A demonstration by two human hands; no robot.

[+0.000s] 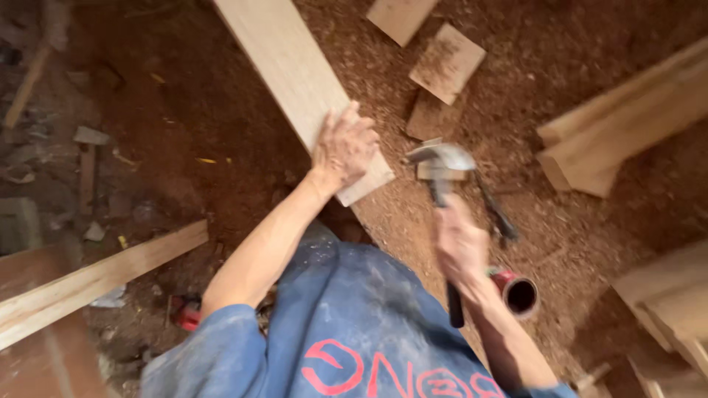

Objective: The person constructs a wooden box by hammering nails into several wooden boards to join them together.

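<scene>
My left hand [344, 147] lies flat on the near end of a long pale wooden plank [287, 66] that runs away toward the top of the view. My right hand [461, 247] grips the dark handle of a claw hammer [442, 161]. Its metal head is raised just right of the plank's end and is blurred by motion. A small wood offcut [426, 118] lies on the ground behind the hammer head. My blue shirt fills the bottom middle.
Sawdust covers the reddish ground. Offcuts [447, 62] lie at the top, stacked boards [619, 125] at the right, more boards [671, 302] at the lower right. A long batten [96, 280] crosses the left. A red tube [516, 292] sits by my right wrist.
</scene>
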